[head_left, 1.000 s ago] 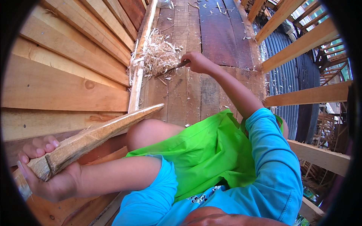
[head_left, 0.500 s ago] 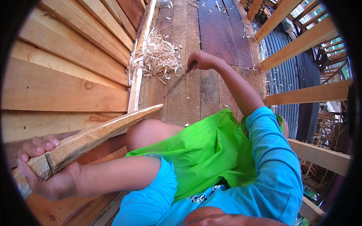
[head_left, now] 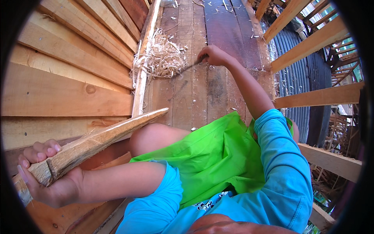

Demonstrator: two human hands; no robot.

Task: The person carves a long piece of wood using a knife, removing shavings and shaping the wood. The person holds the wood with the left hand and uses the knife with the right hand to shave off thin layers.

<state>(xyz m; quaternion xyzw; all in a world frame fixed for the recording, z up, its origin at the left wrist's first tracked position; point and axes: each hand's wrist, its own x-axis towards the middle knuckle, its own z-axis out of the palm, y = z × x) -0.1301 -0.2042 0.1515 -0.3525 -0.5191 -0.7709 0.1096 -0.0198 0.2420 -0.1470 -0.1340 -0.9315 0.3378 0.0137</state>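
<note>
There, the left hand (head_left: 46, 179) clenched a tapered wooden stake (head_left: 97, 142), its point jutting beyond the fingers. The right hand (head_left: 212, 55) gripped a knife (head_left: 189, 66), blade ahead of the fingers beside the shavings (head_left: 161, 58). A glancing stroke could probably reach the bare knee (head_left: 154, 138).

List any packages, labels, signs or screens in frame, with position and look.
No packages, labels, signs or screens in view.
Only print: a dark and white graphic on the front of the light blue shirt, bottom centre, partly hidden by folds of the bright green cloth.
</note>
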